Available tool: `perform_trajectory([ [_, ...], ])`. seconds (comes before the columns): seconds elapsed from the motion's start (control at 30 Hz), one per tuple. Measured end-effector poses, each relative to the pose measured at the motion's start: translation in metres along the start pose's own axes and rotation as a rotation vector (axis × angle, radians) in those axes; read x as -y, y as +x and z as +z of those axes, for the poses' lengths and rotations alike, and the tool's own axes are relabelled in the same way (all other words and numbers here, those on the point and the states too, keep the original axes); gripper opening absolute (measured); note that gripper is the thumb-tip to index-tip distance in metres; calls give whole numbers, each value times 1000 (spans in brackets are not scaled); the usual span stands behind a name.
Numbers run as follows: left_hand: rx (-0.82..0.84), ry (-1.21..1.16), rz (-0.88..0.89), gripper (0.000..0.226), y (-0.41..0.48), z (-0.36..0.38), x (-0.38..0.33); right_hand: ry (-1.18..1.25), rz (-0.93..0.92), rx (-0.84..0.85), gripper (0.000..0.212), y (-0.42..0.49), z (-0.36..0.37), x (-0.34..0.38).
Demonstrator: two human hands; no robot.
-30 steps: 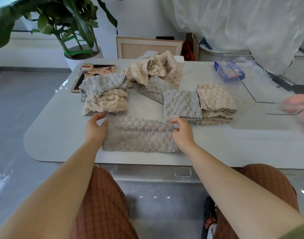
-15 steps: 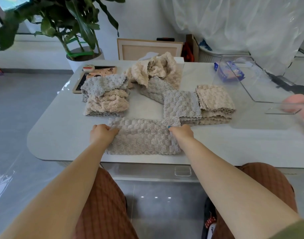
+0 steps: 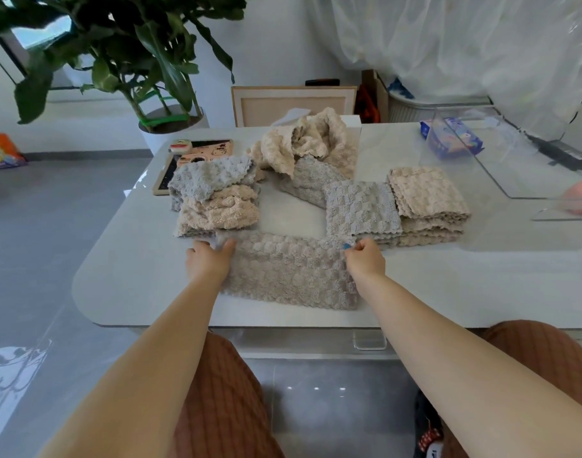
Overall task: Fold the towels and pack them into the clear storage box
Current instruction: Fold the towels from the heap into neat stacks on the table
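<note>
Towel [image 3: 289, 271] lies flat on the counter [image 3: 127, 279] near the front edge, folded to a strip. Left hand [image 3: 208, 261] has fingers curled on the far left corner. Right hand [image 3: 365, 259] pinches the far right corner. Just behind the right hand are a grey stack [image 3: 362, 208] and a beige stack [image 3: 428, 193], folded and touching. Loose heap [image 3: 303, 150] sits further back. Box [image 3: 547, 193] is at the counter's right end, well apart from the towel.
</note>
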State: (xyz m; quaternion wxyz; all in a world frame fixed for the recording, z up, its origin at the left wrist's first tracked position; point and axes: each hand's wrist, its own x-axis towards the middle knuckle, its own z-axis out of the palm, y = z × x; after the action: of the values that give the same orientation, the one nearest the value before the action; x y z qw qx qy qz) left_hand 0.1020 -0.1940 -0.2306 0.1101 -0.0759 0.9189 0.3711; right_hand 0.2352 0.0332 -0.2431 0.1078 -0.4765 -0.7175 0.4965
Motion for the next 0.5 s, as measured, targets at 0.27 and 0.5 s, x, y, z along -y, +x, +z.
perform_trajectory([
  [0.27, 253, -315, -64, 45, -7, -9, -11, -29, -46, 157, 14, -8, 6, 11],
  [0.5, 393, -464, -167, 44, -15, -10, -2, 260, -48, -25, 44, -7, -11, -7],
])
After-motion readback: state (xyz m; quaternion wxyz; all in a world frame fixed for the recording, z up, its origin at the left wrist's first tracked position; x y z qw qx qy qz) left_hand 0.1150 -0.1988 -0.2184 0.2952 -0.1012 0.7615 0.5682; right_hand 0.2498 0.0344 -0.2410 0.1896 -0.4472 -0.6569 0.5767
